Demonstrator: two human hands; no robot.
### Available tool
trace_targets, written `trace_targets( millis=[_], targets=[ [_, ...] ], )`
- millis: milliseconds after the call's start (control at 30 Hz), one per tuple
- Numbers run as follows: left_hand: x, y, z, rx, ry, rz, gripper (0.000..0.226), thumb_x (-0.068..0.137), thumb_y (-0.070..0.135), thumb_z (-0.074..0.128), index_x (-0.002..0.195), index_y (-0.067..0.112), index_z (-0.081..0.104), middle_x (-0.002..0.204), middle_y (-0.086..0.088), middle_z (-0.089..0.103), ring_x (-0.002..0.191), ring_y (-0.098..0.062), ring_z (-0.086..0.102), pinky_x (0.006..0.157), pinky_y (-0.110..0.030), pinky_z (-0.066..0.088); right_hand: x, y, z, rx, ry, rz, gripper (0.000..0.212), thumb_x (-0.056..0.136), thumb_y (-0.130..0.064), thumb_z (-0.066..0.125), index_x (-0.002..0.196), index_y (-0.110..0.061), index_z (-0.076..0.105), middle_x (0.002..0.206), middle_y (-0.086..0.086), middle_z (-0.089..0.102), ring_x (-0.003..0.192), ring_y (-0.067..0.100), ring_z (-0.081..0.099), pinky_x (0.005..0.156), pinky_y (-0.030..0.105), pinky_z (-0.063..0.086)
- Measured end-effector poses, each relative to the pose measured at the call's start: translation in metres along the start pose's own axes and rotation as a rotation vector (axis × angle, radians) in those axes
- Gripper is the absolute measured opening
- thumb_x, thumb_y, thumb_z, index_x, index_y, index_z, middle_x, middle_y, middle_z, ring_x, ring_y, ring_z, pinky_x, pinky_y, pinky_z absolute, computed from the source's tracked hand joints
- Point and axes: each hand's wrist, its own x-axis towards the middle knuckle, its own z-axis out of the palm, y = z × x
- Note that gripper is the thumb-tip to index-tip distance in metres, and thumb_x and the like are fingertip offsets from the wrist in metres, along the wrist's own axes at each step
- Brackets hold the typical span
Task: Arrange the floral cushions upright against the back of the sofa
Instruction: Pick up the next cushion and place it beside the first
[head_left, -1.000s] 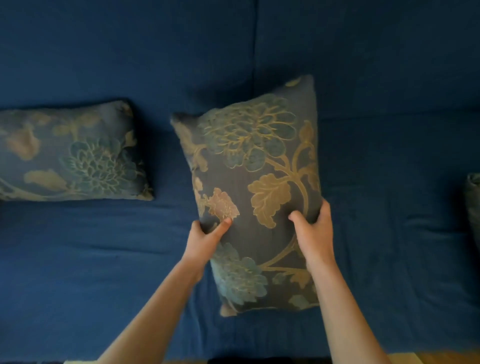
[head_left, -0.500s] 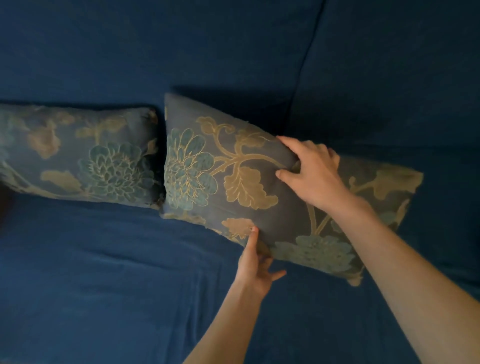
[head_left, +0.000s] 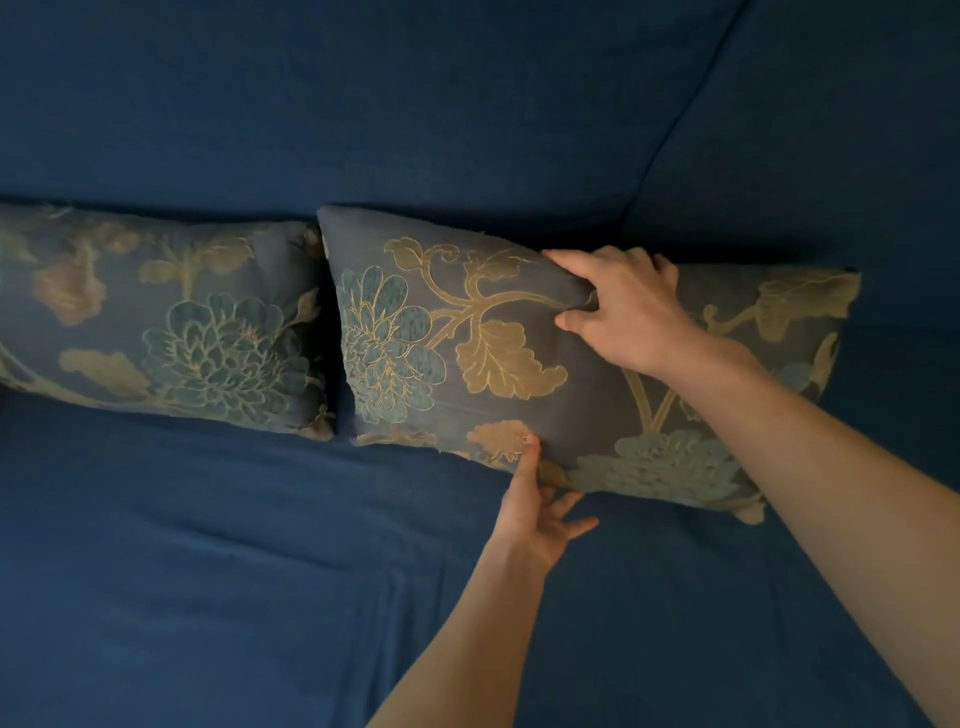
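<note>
While you steady it: the second cushion (head_left: 519, 364) leans against the sofa back (head_left: 415, 104), its long edge down on the seat (head_left: 208, 571), so your two hands are there to settle it, not to carry it.
Right hand (head_left: 628, 312): you have it curled over the top edge, thumb in front and fingers (head_left: 649, 260) hooked behind, pinching a fold of fabric; that grip suits pulling the top back toward the sofa back.
Left hand (head_left: 535, 514): open, fingers spread, with only the thumb tip touching the lower front edge near the pale flower; I judge it is there to stop the bottom sliding forward on the seat.
First cushion (head_left: 171, 322): it already stands against the sofa back at the left, its right edge just beside the second cushion's left edge, a narrow dark gap between them.
Tilt: the second cushion's right end sits lower in view than its left, so it looks slightly skewed.
Stage: near the end of placing this one, I judge.
Risk: if you let go of the top too soon, the soft cushion may slump forward.
</note>
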Motion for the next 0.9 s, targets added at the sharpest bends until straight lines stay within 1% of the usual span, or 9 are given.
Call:
trace_targets(
  millis=[100,200,500,667,767,900],
  targets=[
    [0.007,0.006,0.002,-0.005,0.010,-0.015,0.064,0.085,0.052,0.063,0.137,0.022,0.041,0.144,-0.014,0.047,0.122,-0.035,0.055,0.102,-0.067,0.036,0.008,0.002,0.002,-0.004,-0.014,0.003,0.062,0.088,-0.027,0.065,0.143,-0.041,0.039,0.138,0.006,0.051,0.129,0.032,0.036,0.113,0.055,0.008],
    [0.012,0.011,0.004,-0.025,0.029,-0.024,0.072,0.087,0.050,0.061,0.146,0.020,0.033,0.149,-0.016,0.041,0.123,-0.037,0.053,0.103,-0.067,0.035,0.013,-0.001,0.009,-0.029,-0.026,-0.020,0.062,0.089,-0.026,0.064,0.143,-0.040,0.039,0.139,0.006,0.050,0.130,0.031,0.035,0.114,0.055,0.006],
    [0.017,0.029,-0.009,-0.012,0.069,-0.031,0.075,0.088,0.049,0.061,0.148,0.019,0.029,0.147,-0.017,0.042,0.120,-0.037,0.056,0.099,-0.062,0.041,0.027,-0.012,0.027,-0.060,-0.023,-0.040,0.061,0.090,-0.028,0.061,0.144,-0.041,0.037,0.138,0.003,0.050,0.128,0.029,0.035,0.114,0.055,0.005],
    [0.016,0.035,-0.011,0.018,0.064,-0.036,0.072,0.089,0.051,0.058,0.148,0.020,0.030,0.148,-0.015,0.043,0.121,-0.036,0.055,0.097,-0.060,0.044,0.031,-0.013,0.035,-0.085,0.003,-0.047,0.061,0.089,-0.029,0.061,0.145,-0.040,0.036,0.138,0.001,0.049,0.129,0.028,0.035,0.114,0.056,0.004],
    [0.012,0.035,-0.013,0.135,0.100,-0.034,0.074,0.088,0.053,0.058,0.147,0.018,0.032,0.144,-0.012,0.046,0.119,-0.035,0.056,0.093,-0.058,0.045,0.026,-0.012,0.041,-0.099,0.054,-0.047,0.061,0.089,-0.030,0.060,0.145,-0.038,0.036,0.143,0.000,0.046,0.134,0.027,0.029,0.114,0.057,0.002],
    [0.005,0.039,-0.021,0.371,0.159,-0.005,0.069,0.085,0.055,0.061,0.140,0.018,0.042,0.127,-0.005,0.057,0.115,-0.029,0.058,0.094,-0.054,0.048,0.013,-0.018,0.049,-0.076,0.151,-0.023,0.061,0.088,-0.032,0.060,0.145,-0.032,0.038,0.153,0.002,0.037,0.142,0.028,0.022,0.115,0.056,0.004]
  ],
)
